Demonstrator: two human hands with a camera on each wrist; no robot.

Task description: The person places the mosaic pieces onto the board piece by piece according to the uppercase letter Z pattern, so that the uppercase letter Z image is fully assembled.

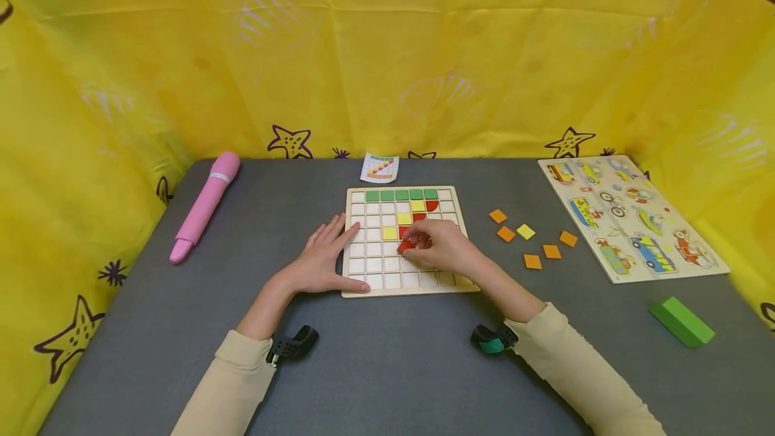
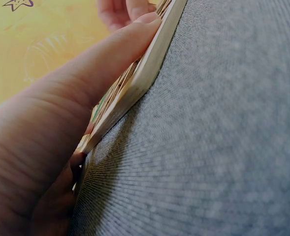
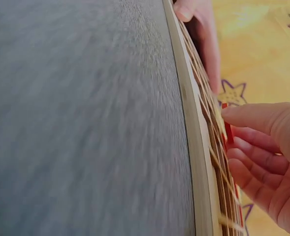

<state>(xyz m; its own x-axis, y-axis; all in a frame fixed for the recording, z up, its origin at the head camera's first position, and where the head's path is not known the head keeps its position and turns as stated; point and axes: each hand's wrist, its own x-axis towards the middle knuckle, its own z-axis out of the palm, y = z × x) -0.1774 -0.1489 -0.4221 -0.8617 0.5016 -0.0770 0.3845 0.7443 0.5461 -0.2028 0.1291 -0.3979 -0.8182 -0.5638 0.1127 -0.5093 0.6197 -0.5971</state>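
With my right hand [image 1: 445, 244] I am pinching a red piece [image 1: 406, 246] at the middle of the wooden board [image 1: 375, 265]. My left hand [image 1: 317, 264], fingers spread, is resting along the board's left edge, thumb lying over the near left corner. Orange tiles [image 1: 533, 262] are lying to the right; a picture card [image 1: 380, 168] is sitting just beyond the far edge.

Your grid board [image 1: 375, 265] looks like smooth wood; the tabletop [image 1: 387, 369] is matt, kinda rough; backdrop [image 1: 375, 46] is slightly shiny cloth

No legible text or numbers
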